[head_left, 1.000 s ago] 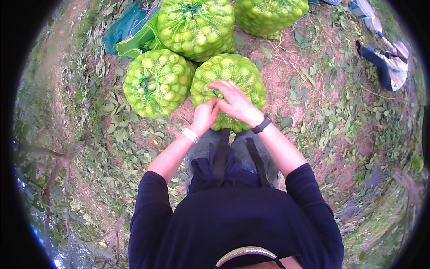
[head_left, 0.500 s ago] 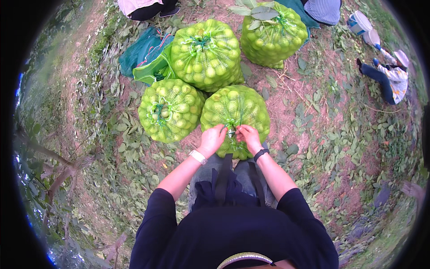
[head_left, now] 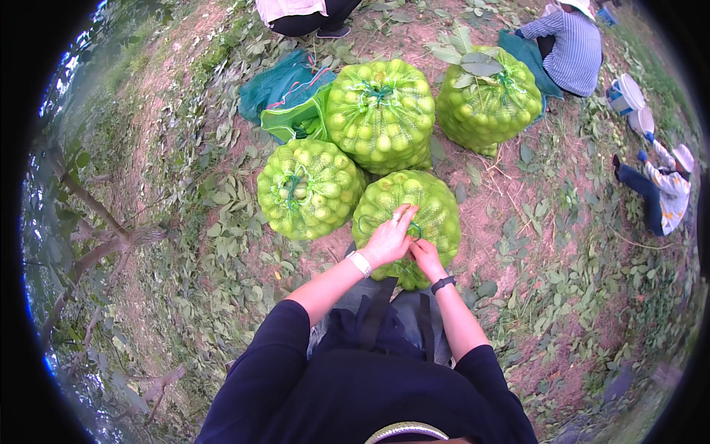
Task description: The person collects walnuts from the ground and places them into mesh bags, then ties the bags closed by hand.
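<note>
A full green mesh sack [head_left: 436,203] of round green fruit stands right in front of me. My left hand [head_left: 390,240] reaches over its gathered neck, fingers pressed together on a thin green string [head_left: 416,231]. Against it, my right hand [head_left: 427,259] is closed, thumb and fingers pinching the same string at the neck. The knot itself is mostly hidden under my fingers. Touching this sack are a smaller tied sack [head_left: 314,189] on the left and a larger tied sack [head_left: 384,118] behind.
Another full sack [head_left: 488,103] with leaves on top stands at the back right. Dark green netting [head_left: 281,85] lies at the back left. Several people crouch or sit farther off, near white buckets [head_left: 626,94]. Fallen leaves cover the ground; branches [head_left: 111,244] rise at the left.
My left hand has moved from the left of the sack's neck up and across it, beside my right hand. The view has shifted, so the sacks sit lower and farther right.
</note>
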The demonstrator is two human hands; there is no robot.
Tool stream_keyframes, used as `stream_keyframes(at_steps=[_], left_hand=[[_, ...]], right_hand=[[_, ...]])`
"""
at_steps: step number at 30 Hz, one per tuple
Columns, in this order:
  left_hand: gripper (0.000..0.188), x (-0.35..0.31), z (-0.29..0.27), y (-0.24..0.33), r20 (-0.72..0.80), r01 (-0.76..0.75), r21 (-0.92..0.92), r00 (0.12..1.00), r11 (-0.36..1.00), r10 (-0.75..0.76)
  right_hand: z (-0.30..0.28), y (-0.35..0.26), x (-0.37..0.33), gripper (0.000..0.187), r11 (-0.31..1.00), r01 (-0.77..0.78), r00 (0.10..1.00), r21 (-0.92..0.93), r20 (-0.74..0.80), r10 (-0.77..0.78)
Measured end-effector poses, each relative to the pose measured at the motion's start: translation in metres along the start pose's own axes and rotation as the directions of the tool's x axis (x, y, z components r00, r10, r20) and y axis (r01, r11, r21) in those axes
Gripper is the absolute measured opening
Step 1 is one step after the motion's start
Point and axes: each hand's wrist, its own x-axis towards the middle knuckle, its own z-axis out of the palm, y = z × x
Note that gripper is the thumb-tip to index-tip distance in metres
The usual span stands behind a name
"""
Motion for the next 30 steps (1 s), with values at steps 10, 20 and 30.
stream_keyframes(at_steps=[10, 20, 30], left_hand=[[0.013, -0.037, 0.016, -0.025, -0.067, -0.019, 0.242, 0.997, 0.970, 0.036], [0.024, -0.046, 0.029, -0.031, -0.010, 0.187, 0.154, 0.982, 0.970, -0.188], [0.014, -0.031, 0.055, -0.050, 0.074, 0.091, 0.070, 0.993, 0.993, -0.097]], right_hand=[[-0.005, 0.001, 0.006, 0.018, 0.989, -0.106, 0.994, 0.107, 0.009, 0.106], [0.006, -0.013, -0.009, 0.008, 0.986, -0.031, 0.997, 0.164, -0.065, 0.043], [0.002, -0.013, -0.010, 0.011, 0.917, 0.132, 0.986, -0.377, -0.040, -0.159]])
